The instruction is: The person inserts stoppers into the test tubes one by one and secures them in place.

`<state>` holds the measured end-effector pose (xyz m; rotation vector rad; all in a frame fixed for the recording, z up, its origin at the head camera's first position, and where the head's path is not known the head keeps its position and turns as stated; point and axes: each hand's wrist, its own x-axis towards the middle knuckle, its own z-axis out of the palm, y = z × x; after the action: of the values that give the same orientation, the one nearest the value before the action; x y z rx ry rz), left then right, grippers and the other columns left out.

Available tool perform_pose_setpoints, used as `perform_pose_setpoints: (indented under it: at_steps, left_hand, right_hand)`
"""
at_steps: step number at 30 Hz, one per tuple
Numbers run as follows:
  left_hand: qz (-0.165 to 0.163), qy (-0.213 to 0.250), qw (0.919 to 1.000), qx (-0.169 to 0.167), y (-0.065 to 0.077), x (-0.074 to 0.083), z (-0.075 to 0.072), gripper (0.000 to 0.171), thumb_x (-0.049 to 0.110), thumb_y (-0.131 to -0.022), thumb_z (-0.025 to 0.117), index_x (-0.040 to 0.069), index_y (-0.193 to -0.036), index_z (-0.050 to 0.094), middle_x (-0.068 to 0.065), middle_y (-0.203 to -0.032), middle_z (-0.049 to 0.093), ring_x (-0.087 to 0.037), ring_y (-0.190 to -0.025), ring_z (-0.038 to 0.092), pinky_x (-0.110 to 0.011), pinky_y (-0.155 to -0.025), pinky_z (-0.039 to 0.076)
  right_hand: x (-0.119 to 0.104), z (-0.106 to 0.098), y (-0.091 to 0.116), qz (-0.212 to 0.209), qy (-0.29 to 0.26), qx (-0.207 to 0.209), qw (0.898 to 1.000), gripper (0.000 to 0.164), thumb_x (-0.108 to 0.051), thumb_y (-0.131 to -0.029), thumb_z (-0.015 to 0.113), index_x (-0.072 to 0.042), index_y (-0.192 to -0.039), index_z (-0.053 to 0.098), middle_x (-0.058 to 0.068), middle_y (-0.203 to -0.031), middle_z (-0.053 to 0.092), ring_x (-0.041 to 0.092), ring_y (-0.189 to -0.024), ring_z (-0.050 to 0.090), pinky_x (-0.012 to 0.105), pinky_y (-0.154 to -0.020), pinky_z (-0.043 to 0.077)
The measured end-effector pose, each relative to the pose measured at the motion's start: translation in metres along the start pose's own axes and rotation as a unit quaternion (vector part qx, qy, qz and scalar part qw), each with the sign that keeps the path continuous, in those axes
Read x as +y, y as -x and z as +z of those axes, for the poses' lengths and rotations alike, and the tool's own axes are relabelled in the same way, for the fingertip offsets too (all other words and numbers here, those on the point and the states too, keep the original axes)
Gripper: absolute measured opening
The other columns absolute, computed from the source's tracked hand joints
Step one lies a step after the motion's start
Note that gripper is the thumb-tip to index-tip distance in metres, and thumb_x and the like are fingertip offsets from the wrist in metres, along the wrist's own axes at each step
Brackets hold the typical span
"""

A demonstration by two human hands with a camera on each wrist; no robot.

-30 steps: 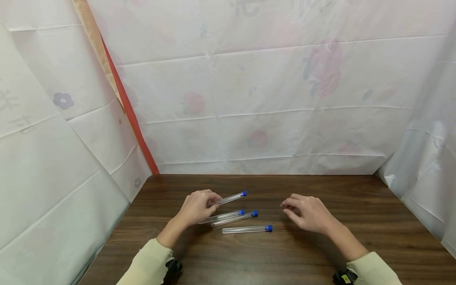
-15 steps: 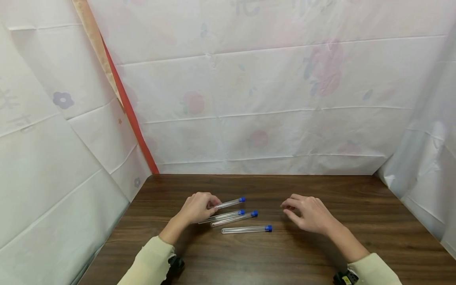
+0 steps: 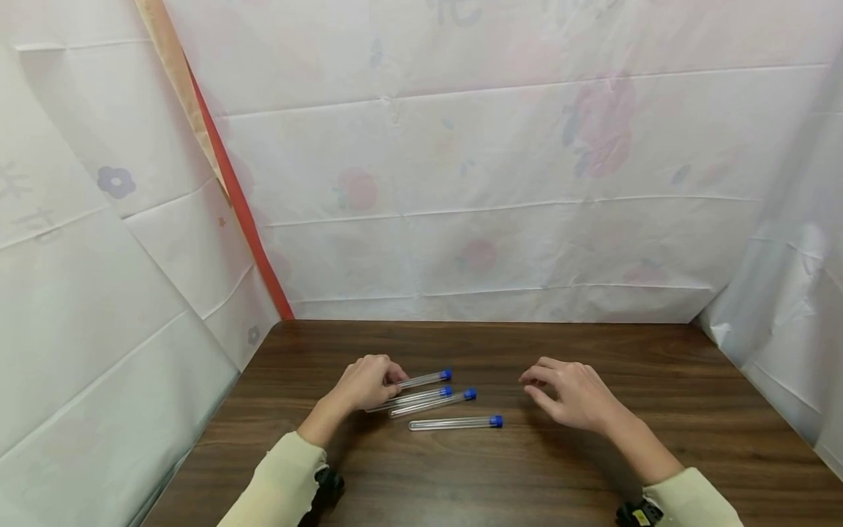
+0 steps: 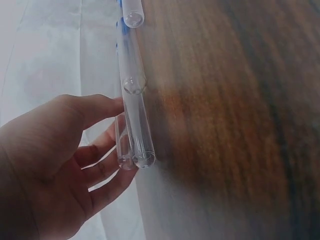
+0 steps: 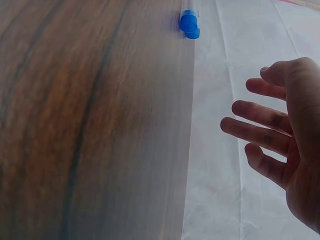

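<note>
My left hand holds the rounded end of a clear test tube with a blue cap, the farthest of several such tubes. Its cap points right, low over the table. Just in front lie two more test tubes, one partly behind my left hand and one slightly to its right. Nearest to me lies a separate test tube, its cap to the right. In the left wrist view, my thumb and fingers curl about a tube. My right hand hovers to the right with loosely bent fingers, holding nothing.
The dark wood-grain table reaches back to a white printed sheet. More sheeting hangs at both sides, with a red strip at the left corner. Two blue caps show at the top of the right wrist view.
My left hand has lowered the far test tube toward me, closer to the middle pair, and its cap has moved slightly left. My right hand and the other tubes have stayed in place.
</note>
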<state>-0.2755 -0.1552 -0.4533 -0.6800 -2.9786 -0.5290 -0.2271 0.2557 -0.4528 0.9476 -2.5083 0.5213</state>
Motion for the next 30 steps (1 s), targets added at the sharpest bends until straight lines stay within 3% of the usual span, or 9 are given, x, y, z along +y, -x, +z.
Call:
perform_pose_setpoints:
  at_steps: [4,7,8,11,14,16,22,25,30]
  left_hand:
    - [-0.009,0.007,0.9999,-0.010,-0.001,-0.003,0.001,0.013,0.013,-0.095,0.086,0.023,-0.103,0.089,0.008,-0.093,0.081,-0.012,-0.090,0.073,-0.042,-0.076,0.059]
    - [0.000,0.016,0.9998,-0.011,-0.001,-0.005,0.001,0.014,0.011,-0.094,0.085,0.022,-0.102,0.089,0.009,-0.090,0.079,-0.010,-0.085,0.069,-0.041,-0.074,0.057]
    - [0.019,0.016,0.9997,-0.005,-0.003,-0.014,0.008,0.012,0.015,-0.096,0.084,0.024,-0.103,0.089,0.011,-0.089,0.079,-0.008,-0.084,0.068,-0.039,-0.073,0.056]
    - [0.026,0.018,0.9995,-0.003,-0.003,-0.015,0.007,0.012,0.015,-0.095,0.084,0.023,-0.103,0.089,0.011,-0.088,0.078,-0.006,-0.081,0.065,-0.038,-0.070,0.054]
    - [0.013,0.016,0.9998,-0.006,-0.003,-0.014,0.007,0.013,0.016,-0.096,0.084,0.023,-0.106,0.089,0.011,-0.088,0.078,-0.006,-0.080,0.066,-0.037,-0.069,0.053]
    - [-0.015,0.015,0.9997,-0.013,0.000,-0.004,0.000,0.017,0.012,-0.094,0.085,0.020,-0.108,0.089,0.010,-0.088,0.079,-0.008,-0.080,0.066,-0.037,-0.069,0.053]
    - [-0.035,0.003,0.9993,-0.012,0.004,0.000,0.000,0.020,0.013,-0.095,0.086,0.023,-0.113,0.087,0.010,-0.092,0.080,-0.008,-0.085,0.069,-0.037,-0.073,0.055]
    - [-0.031,0.000,0.9995,0.005,0.007,0.001,-0.001,0.018,0.016,-0.096,0.085,0.024,-0.112,0.087,0.009,-0.096,0.079,-0.010,-0.091,0.071,-0.040,-0.076,0.057]
    - [-0.018,-0.006,0.9982,0.056,0.016,0.005,-0.005,0.016,0.017,-0.097,0.083,0.022,-0.112,0.087,0.007,-0.101,0.079,-0.016,-0.096,0.074,-0.042,-0.076,0.060]
  right_hand:
    - [0.001,0.000,-0.001,-0.004,0.000,0.005,1.000,0.009,-0.015,-0.101,0.081,-0.019,-0.108,0.084,-0.007,-0.103,0.080,-0.015,-0.062,0.041,0.015,-0.054,0.036]
    - [0.002,0.001,-0.001,-0.006,0.002,0.007,1.000,0.008,-0.015,-0.101,0.080,-0.019,-0.108,0.084,-0.007,-0.103,0.080,-0.015,-0.062,0.041,0.015,-0.055,0.036]
    - [0.002,0.002,-0.001,-0.006,0.002,0.008,1.000,0.008,-0.015,-0.101,0.080,-0.019,-0.108,0.085,-0.007,-0.103,0.080,-0.015,-0.062,0.041,0.015,-0.055,0.036]
    - [0.003,0.002,0.000,-0.004,0.003,0.005,1.000,0.009,-0.015,-0.102,0.080,-0.018,-0.108,0.085,-0.006,-0.103,0.080,-0.015,-0.062,0.041,0.015,-0.054,0.036]
    - [0.003,0.003,-0.001,-0.001,0.002,-0.002,1.000,0.010,-0.016,-0.102,0.080,-0.018,-0.109,0.087,-0.006,-0.102,0.080,-0.015,-0.062,0.041,0.016,-0.054,0.036]
    - [0.003,0.002,-0.002,0.000,0.002,-0.007,1.000,0.011,-0.016,-0.102,0.080,-0.018,-0.110,0.087,-0.006,-0.102,0.080,-0.014,-0.062,0.042,0.016,-0.055,0.036]
    - [0.003,0.001,-0.004,0.009,-0.001,-0.025,1.000,0.012,-0.018,-0.104,0.079,-0.019,-0.112,0.087,-0.006,-0.103,0.080,-0.013,-0.065,0.047,0.017,-0.057,0.039]
    - [0.003,-0.001,-0.004,0.017,-0.003,-0.031,0.999,0.013,-0.020,-0.105,0.078,-0.019,-0.114,0.086,-0.006,-0.104,0.080,-0.012,-0.067,0.051,0.018,-0.058,0.040]
    - [0.006,-0.005,0.000,0.021,0.001,-0.024,0.999,0.012,-0.019,-0.104,0.079,-0.020,-0.115,0.083,-0.010,-0.102,0.080,-0.001,-0.079,0.070,0.021,-0.063,0.050]
